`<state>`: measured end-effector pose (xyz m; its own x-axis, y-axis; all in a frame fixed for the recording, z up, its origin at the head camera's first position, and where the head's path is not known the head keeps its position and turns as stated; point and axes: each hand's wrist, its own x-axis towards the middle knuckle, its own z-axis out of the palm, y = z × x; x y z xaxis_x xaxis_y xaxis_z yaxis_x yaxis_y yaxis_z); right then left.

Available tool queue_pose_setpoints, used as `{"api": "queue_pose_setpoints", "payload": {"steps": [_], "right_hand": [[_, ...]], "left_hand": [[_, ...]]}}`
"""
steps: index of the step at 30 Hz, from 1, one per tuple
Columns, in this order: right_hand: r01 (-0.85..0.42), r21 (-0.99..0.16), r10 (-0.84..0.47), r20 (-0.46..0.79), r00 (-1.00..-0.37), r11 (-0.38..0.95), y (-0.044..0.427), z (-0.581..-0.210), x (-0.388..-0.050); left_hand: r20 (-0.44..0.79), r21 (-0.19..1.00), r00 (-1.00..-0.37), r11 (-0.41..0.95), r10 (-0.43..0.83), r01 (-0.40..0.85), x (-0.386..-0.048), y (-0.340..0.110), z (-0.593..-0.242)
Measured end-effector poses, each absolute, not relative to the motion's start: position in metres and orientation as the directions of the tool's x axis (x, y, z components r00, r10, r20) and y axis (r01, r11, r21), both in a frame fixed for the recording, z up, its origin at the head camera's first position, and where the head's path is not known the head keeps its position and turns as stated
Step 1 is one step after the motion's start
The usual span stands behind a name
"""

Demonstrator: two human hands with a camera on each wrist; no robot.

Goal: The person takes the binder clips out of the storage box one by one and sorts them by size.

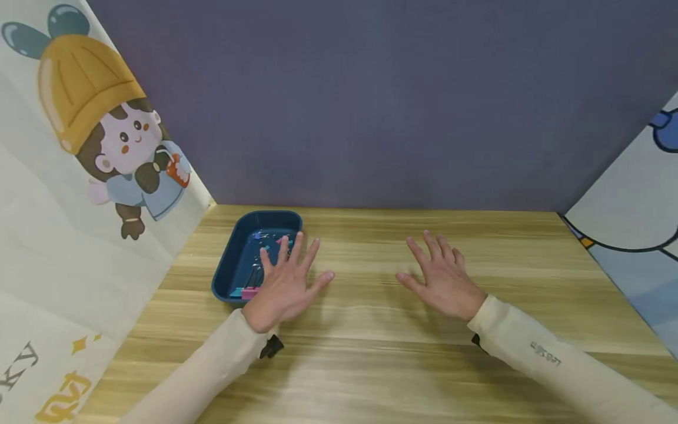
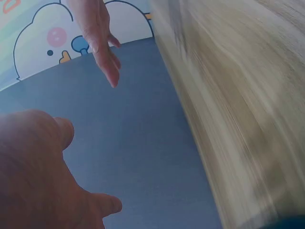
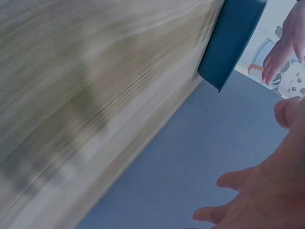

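The left hand [image 1: 286, 288] and right hand [image 1: 444, 280] hang well apart over the worktop [image 1: 365, 359], fingers spread, holding nothing. The blue tray [image 1: 233, 253] sits near the worktop's back-left corner, with a pink clip [image 1: 249, 293] at its near end and smaller clips beyond. The left hand partly hides the tray, so a good reach would come from above, clear of the rim, pinching one clip at a time.

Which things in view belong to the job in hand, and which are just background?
Probably the job:
blue tray, nearest the left hand
pink binder clip and other small pieces in the tray

Apparently just background:
wooden table, as work surface
dark backdrop
cartoon figure on the left-hand sheet
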<state>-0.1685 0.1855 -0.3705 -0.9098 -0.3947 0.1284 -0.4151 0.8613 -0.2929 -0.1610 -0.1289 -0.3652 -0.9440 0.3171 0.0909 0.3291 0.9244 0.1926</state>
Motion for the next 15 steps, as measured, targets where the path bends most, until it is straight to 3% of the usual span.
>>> {"api": "queue_pose_setpoints", "payload": {"steps": [15], "right_hand": [[-0.463,-0.265,-0.44,0.144,-0.886,0.846,0.162,-0.36,-0.185]], "left_hand": [[0.125,0.179,-0.95,0.935,0.286,0.305,-0.163,-0.151,-0.359]]}}
